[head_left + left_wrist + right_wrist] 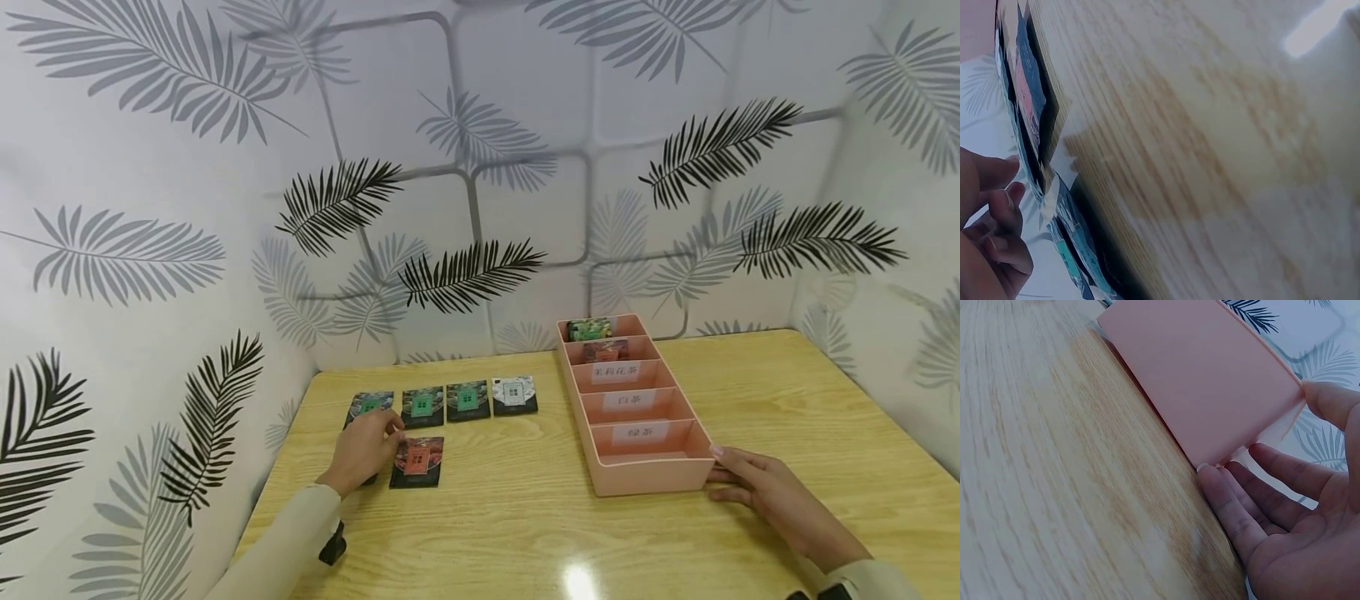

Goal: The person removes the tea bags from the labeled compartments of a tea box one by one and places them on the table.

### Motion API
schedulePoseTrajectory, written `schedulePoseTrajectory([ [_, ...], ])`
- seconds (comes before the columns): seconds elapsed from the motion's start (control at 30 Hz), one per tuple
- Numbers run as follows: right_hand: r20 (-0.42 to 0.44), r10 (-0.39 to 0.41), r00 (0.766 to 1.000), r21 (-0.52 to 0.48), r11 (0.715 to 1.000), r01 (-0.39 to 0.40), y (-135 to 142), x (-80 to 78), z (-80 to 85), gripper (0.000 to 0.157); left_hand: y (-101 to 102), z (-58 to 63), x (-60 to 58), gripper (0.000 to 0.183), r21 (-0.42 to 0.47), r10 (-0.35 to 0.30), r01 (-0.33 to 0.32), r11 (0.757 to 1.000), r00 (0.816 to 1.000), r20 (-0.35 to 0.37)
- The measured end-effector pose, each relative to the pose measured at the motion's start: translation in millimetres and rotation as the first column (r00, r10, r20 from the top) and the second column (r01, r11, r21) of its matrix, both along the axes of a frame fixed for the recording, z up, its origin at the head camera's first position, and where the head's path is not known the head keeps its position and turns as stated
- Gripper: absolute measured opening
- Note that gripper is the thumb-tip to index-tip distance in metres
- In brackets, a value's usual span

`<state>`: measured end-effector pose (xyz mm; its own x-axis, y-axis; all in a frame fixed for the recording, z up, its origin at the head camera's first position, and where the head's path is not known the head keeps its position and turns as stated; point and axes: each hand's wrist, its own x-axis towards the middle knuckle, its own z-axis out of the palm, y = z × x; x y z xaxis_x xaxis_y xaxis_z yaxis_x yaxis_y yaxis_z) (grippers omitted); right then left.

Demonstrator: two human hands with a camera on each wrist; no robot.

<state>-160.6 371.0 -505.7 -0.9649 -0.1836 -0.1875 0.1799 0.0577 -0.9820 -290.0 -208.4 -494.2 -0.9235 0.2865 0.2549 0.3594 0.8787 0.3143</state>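
Observation:
My left hand (pixel 365 450) hovers over the tea packets at the table's left, fingers loosely curled with nothing between them. Its fingertips are right at the upper left corner of a black packet with a red label (pixel 417 460). Another packet (pixel 370 480) lies mostly hidden under this hand, and a green-labelled packet (pixel 370 402) is partly covered behind it. My right hand (pixel 772 497) holds the near right corner of a pink divided box (pixel 645 478), thumb at the rim. In the right wrist view, the fingers (pixel 1219 494) reach the lower edge of the box (pixel 1204 381).
Green-labelled packets (pixel 422 406) and a white packet (pixel 514 394) form a back row. Inside the box's far compartments lie green packets (pixel 590 330) and a red-labelled packet (pixel 606 351); nearer dividers bear white labels (pixel 628 400). A patterned wall covering (pixel 525 217) rises behind the table.

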Motion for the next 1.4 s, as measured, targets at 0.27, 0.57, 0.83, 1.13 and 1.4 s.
schedulePoseTrajectory([
  [0.27, -0.017, 0.030, 0.999, -0.021, 0.999, -0.031, 2, 0.0, 0.2, 0.064, 1, 1.6, -3.1, 0.003, 0.007, 0.006, -0.006, 1.000, 1.000, -0.010],
  [0.57, -0.024, 0.036, 0.999, -0.015, 0.999, -0.036, 2, 0.4, 0.1, 0.065, 9, 12.1, -6.8, 0.004, 0.039, -0.005, 0.006, 0.999, 0.999, -0.043],
  [0.83, -0.004, 0.020, 1.000, -0.002, 1.000, -0.020, 1, 0.0, 1.2, 0.069, 20, 24.5, -9.9, 0.007, 0.056, -0.022, 0.024, 0.998, 0.999, -0.030],
  [1.13, 0.005, 0.005, 1.000, 0.001, 1.000, -0.005, 0, 0.3, 2.6, 0.070, 40, 25.0, -19.9, 0.009, 0.069, -0.055, 0.060, 0.996, 0.996, -0.076],
  [1.4, 0.004, 0.002, 1.000, 0.002, 1.000, -0.002, -1, 0.2, 2.5, 0.071, 65, 32.8, -23.9, 0.011, 0.085, -0.098, 0.105, 0.991, 0.992, -0.080],
])
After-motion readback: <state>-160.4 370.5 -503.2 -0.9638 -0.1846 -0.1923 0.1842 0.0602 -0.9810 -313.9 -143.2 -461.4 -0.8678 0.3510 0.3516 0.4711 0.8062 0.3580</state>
